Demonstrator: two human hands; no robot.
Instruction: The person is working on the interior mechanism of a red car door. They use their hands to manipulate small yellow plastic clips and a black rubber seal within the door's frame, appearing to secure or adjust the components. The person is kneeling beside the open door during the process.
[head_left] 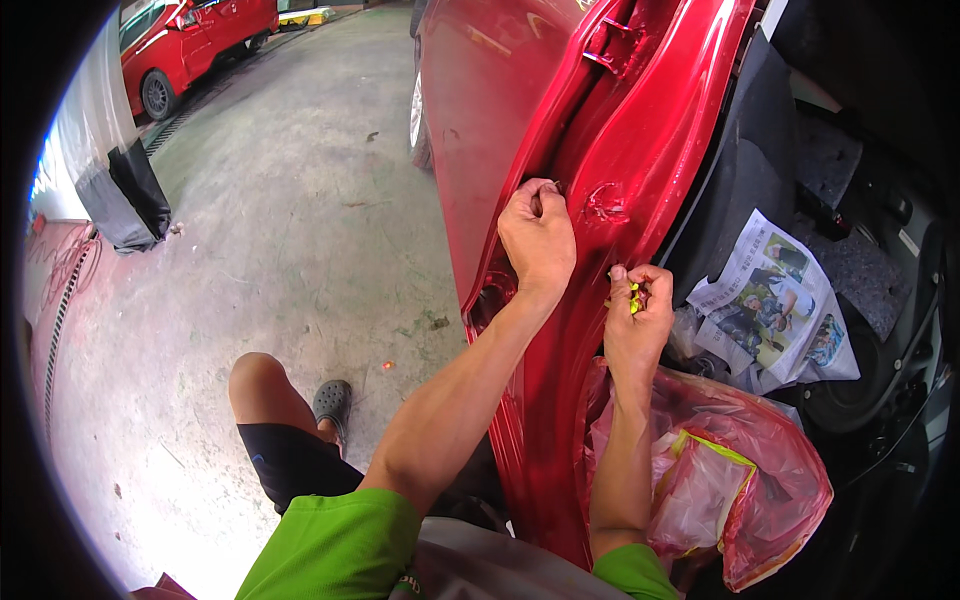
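My left hand [538, 240] is closed in a pinch over the channel of the glossy red car body [660, 130]. What its fingertips hold, if anything, is too small to make out. Lower and to the right, my right hand [640, 320] is closed around a crumpled bit of yellow-green masking tape [634, 298], close over the red panel. Between and just above the two hands, the painted metal has a round, uneven patch [606, 203].
Red-stained plastic film [790, 470] edged with yellow tape bunches beside my right forearm. A newspaper sheet [775, 310] lies in the dark car interior. Left are the concrete floor [290, 220], a plastic-wrapped post [125, 195] and another red car [190, 45].
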